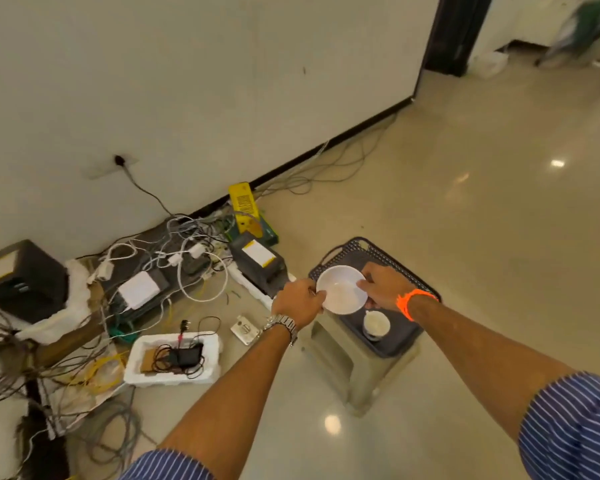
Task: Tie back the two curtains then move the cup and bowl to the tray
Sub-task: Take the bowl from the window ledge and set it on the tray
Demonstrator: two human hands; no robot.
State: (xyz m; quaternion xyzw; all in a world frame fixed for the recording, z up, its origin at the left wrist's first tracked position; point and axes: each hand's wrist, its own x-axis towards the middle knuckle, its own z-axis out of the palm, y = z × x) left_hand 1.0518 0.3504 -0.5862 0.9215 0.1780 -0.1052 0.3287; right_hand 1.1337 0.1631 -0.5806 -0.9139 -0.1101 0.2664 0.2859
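while both of our arms reach forward over the glossy floor [465, 237], we hold the white bowl [342, 289] between our 2 hands, above the near-left part of the dark tray [378, 252]. our left hand [300, 301] is clamped on the bowl's left rim, fingers curled around the edge, with a metal watch [283, 325] on that wrist. our right hand [383, 285] is closed on the bowl's right rim, thumb over the top edge, with an orange band [413, 301] on that wrist. we cannot tell whether the bowl touches the tray or sits just above it.

the tray is a dark perforated one with handles, resting on a pale plastic stool [357, 368]. the cup [376, 325] stands upright in the tray, near its closer end, just below the bowl and our right hand. it looks white inside; its outside is hard to make out.

both sleeves [572, 427] are blue with thin white stripes, rolled up past the forearm.

to the left, along the white wall [187, 81], lies a tangle of cables [187, 258], black boxes [25, 278] and a yellow device [244, 204]. a white foam box [174, 358] holding a black adapter and cord sits on the floor near our left arm. no curtains show from this angle.
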